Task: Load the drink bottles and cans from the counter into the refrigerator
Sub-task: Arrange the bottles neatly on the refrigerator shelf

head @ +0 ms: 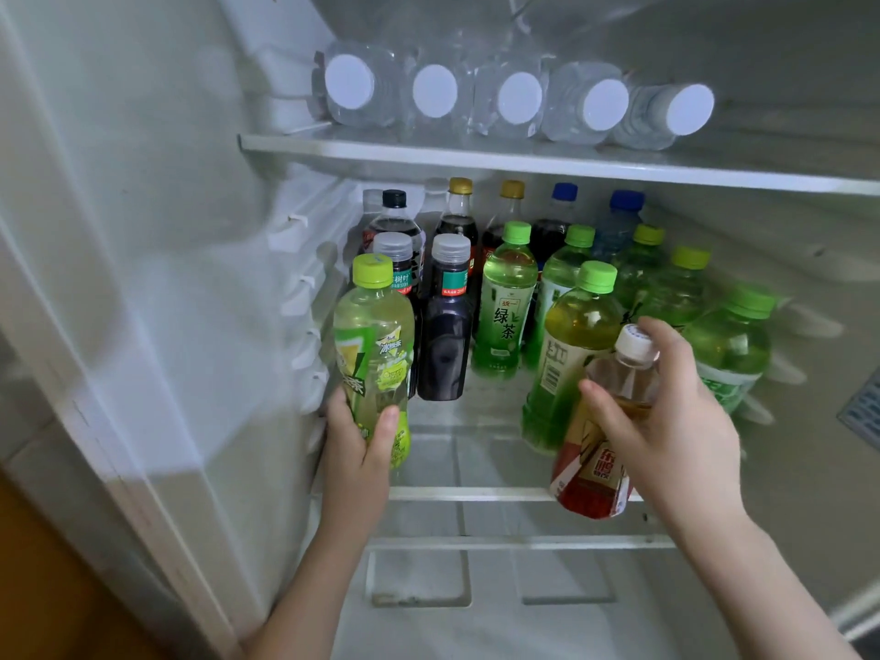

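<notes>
In the lower left of the frame, the left hand [362, 445] has its fingers curled round the base of an upright pale green bottle [374, 335] at the front left of the middle shelf [476, 494], just beside two grey-capped dark bottles [445, 326]. At lower right, the right hand [676, 421] wraps its fingers round the upper body of a tilted amber bottle [597, 469] at the shelf's front edge. Green tea bottles [507, 302] crowd close behind it. Cola bottles [459, 216] line the back. Water bottles [519, 100] lie on the upper shelf [476, 157].
</notes>
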